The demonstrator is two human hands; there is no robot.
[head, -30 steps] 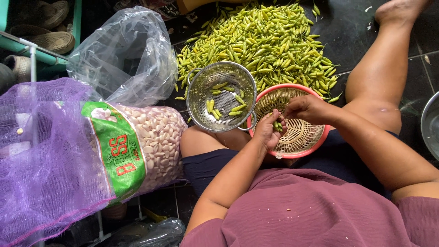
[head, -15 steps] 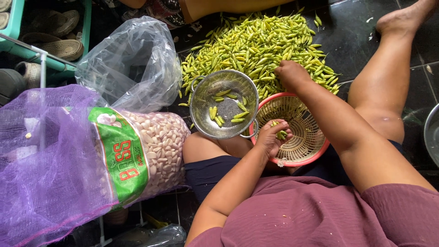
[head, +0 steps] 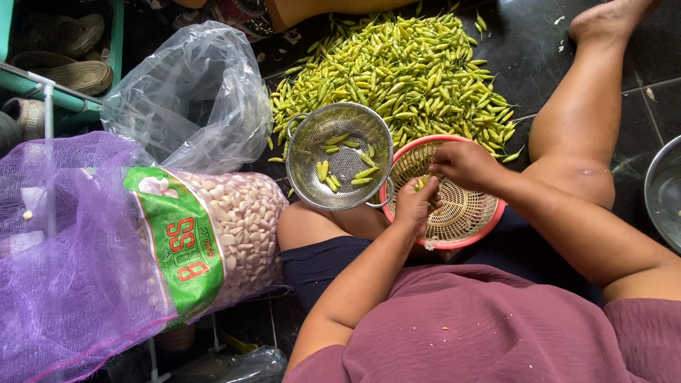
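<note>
Left grip (head: 415,206) is curled shut around a few small green chilies (head: 420,184), pinched right over the pink basket (head: 489,220). Right grip (head: 461,164) sits just across from it with the fingers bent in; it looks like it's nipping at the same little bunch, but I can't tell for sure whether it's actually closed on anything. The two hands are almost touching above the near rim of the basket.

Going down by size from here: the biggest thing on my screen is the purple net sack (head: 64,284) on the left, with a green and white label band and a full load of pale garlic cloves (head: 245,227) bulging out of its end. Behind that is a crumpled clear plastic bag (head: 188,92). Then the big heap of yellow-green chilies (head: 404,71) spread on the dark floor (head: 539,50), straight ahead of the knees.

Next down, the metal colander (head: 312,177), resting against the left knee and touching the pink basket's rim, with a handful of chilies lying in it. The pink basket itself is on the lap, mostly showing its cream woven bottom. Edge of a steel bowl (head: 663,191) pokes in at far right. A few sandals (head: 78,42) are on a rack up top left.
</note>
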